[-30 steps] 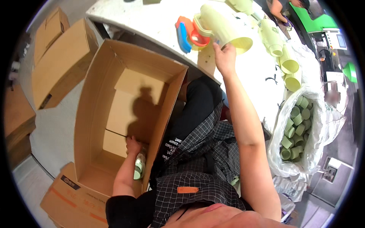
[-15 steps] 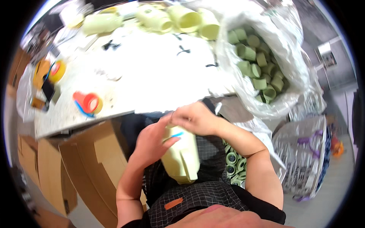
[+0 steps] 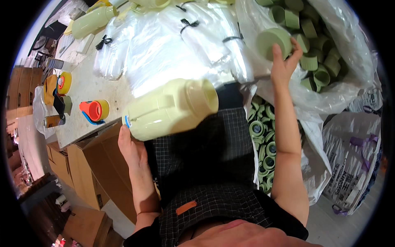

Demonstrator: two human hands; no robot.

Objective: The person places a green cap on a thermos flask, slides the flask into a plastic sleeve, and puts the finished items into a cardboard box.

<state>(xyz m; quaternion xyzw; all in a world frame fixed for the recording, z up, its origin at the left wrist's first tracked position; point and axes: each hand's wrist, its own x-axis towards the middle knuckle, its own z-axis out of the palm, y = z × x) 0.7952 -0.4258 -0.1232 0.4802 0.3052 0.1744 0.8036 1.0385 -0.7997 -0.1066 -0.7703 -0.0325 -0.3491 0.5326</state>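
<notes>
My left hand [image 3: 133, 150] is closed on one end of a pale yellow thermos jug body [image 3: 164, 110], with most of its fingers hidden behind it. The jug lies almost level above my lap, its wide open mouth pointing right. A small blue sticker [image 3: 128, 121] shows beside my left fingers. Up at the right, my right hand [image 3: 284, 61] pinches a round green cup [image 3: 269, 43] by its edge. That cup is at the left side of a clear plastic bag [image 3: 345, 96] filled with several more green cups [image 3: 323, 75].
Clear plastic sleeves tied in bundles [image 3: 164, 49] cover the table. Another jug body [image 3: 92, 22] lies at the far left. A tape roll in a red holder [image 3: 95, 111] sits near the table's edge. Green ring-shaped parts [image 3: 263, 142] fill a sack beside my lap; cardboard boxes [image 3: 94, 164] stand left.
The jug has gone from upright between both hands to lying sideways in my left hand. My right hand has left it, reached to the bag and taken hold of a green cup.
</notes>
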